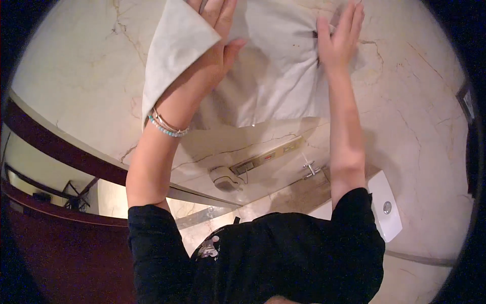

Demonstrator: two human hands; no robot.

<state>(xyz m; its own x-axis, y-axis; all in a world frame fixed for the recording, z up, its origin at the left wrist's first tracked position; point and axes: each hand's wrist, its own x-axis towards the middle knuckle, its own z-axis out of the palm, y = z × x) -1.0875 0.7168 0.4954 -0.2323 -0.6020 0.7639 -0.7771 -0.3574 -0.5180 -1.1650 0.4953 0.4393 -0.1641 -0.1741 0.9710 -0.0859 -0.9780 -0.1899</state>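
A pale grey-white cloth (268, 76) lies against a veined marble surface, wrinkled and gathered towards its right side. On its left part is my left hand (217, 33), with fingers stretched out and thumb apart. The fingertips run past the top edge of the picture. One corner of the cloth is folded over the back of that hand and the wrist, above a beaded bracelet (169, 132). At the cloth's right side my right hand (339, 45) is open, its fingers extended and slightly blurred, touching the bunched fabric.
Below the cloth are a wall-mounted hair dryer (225, 178), a socket panel (268, 158) and a chrome tap (311, 170). A white toilet cistern (386, 210) with a round flush button stands at the right. Dark reddish wood (66, 248) fills the lower left.
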